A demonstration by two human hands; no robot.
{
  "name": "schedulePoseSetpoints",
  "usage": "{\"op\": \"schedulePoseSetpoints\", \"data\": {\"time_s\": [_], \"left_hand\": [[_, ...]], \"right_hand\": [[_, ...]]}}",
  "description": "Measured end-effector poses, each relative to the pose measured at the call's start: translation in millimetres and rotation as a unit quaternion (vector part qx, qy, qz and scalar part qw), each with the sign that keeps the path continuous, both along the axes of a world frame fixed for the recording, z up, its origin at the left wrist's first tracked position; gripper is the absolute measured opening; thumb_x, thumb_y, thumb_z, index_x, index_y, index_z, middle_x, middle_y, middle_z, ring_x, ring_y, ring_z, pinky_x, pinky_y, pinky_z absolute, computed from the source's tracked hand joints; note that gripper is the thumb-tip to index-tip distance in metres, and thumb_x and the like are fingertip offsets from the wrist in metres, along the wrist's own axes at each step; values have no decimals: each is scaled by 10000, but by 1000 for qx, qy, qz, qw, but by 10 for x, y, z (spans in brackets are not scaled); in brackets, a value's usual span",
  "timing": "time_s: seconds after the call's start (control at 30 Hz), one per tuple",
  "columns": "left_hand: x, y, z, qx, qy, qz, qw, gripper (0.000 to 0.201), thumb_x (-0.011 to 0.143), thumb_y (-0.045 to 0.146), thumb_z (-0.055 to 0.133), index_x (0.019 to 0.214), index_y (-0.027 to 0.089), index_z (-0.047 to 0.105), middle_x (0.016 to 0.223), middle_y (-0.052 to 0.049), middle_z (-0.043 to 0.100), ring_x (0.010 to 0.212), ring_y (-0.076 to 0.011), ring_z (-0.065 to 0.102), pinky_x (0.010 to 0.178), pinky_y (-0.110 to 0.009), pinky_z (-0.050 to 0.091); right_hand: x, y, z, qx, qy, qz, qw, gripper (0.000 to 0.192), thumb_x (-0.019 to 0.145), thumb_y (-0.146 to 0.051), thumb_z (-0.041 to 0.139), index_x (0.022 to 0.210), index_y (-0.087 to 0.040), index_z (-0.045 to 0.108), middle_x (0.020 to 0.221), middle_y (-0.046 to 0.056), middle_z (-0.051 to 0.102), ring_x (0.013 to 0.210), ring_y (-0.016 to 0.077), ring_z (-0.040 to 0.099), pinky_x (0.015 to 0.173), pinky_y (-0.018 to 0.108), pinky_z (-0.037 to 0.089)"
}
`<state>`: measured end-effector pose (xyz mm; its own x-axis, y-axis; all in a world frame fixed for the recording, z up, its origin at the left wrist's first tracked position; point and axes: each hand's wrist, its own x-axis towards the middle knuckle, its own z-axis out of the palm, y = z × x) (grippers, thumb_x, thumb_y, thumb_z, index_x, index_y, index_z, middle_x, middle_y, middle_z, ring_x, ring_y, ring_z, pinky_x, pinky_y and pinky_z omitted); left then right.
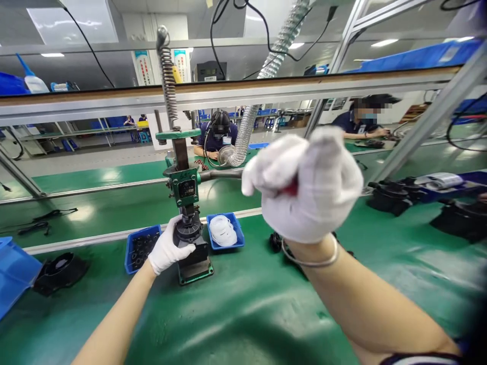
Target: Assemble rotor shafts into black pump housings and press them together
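A green and dark-metal hand press (183, 186) stands upright on the bench, a coil spring rising from its top. My left hand (167, 251), in a white glove, curls round a black round plastic part (189, 229) beneath the press ram. The ram's lower end meets the top of this part, though contact is hard to judge. My right hand (310, 187), also gloved, is closed round the end of the press lever (222, 174), raised close to the camera. A bit of red shows between its fingers. The lever's outer end is hidden by the glove.
Beside the press sit a blue bin (128, 263) of small black parts and a blue tray (240, 239) of white rings. Black housings (61, 271) lie left and right. A metal shelf beam (236, 94) crosses above. Two people work across the bench.
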<state>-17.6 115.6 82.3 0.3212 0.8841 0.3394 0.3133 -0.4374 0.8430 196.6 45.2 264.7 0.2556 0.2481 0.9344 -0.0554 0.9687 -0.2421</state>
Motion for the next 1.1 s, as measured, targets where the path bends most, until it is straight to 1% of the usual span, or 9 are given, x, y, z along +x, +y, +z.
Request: {"op": "schedulePoseSetpoints", "data": {"time_s": [0.1,0.27,0.47,0.63,0.8,0.93,1.0,1.07,1.1], "left_hand": [[-60,54,-48,-9,2,-20,1000,858,688,421,769,1357,134,315,1329,-178,548,1254,-329,529,1113,-498,371],[-109,84,-50,-36,1,-54,998,867,704,416,779,1367,143,292,1342,-182,532,1258,-325,522,1123,-503,350],[-25,25,3,-42,-1,-41,998,904,717,464,755,1387,131,247,1358,-204,516,1278,-335,505,1129,-528,332],[3,1,1,-44,-3,-33,998,929,709,468,761,1399,130,239,1388,-206,500,1310,-331,473,1156,-519,288],[-45,25,-17,-59,-8,-48,997,979,682,565,759,1400,136,250,1378,-200,514,1295,-340,494,1136,-505,331],[-72,0,33,-67,-18,-54,996,1007,673,570,768,1411,132,241,1417,-215,472,1324,-351,461,1158,-518,294],[-83,-60,75,-78,-9,-37,996,983,684,552,766,1415,138,258,1418,-212,475,1324,-362,460,1159,-542,287],[-90,-152,71,-83,13,8,996,955,686,543,761,1424,163,290,1410,-187,497,1309,-381,475,1142,-572,314],[-90,-212,39,-81,25,34,996,953,678,538,764,1430,182,299,1409,-175,505,1295,-393,487,1128,-589,337]], "right_hand": [[3,27,12,-16,-18,9,1000,378,1003,-353,533,652,-228,594,602,-21,510,423,121,439,367,272,400],[-3,-14,-258,42,44,-42,997,430,1011,-412,488,614,-248,517,545,-33,450,479,152,505,471,300,527],[24,1,-151,-26,-24,-21,999,352,1013,-416,485,711,-262,578,631,-24,498,456,138,477,466,310,517],[6,1,-267,33,55,-36,997,370,978,-453,544,659,-265,552,586,-15,484,565,190,560,498,348,556],[8,2,-269,-27,1,-5,1000,339,997,-444,511,722,-265,594,627,-21,519,472,146,489,446,320,514],[-26,-26,-299,32,51,-17,998,335,994,-449,508,722,-259,558,631,-19,523,580,168,594,541,336,567],[-8,-49,-272,-12,15,-24,1000,289,989,-487,488,814,-263,541,728,-10,585,654,163,642,607,319,597],[51,-82,-279,-107,-47,-52,992,237,1018,-463,397,1118,-277,504,1015,16,649,873,150,680,778,292,607],[89,-109,-329,-167,-89,-77,979,304,1032,-424,355,1295,-278,396,1201,32,612,1029,140,651,890,278,578]]}}
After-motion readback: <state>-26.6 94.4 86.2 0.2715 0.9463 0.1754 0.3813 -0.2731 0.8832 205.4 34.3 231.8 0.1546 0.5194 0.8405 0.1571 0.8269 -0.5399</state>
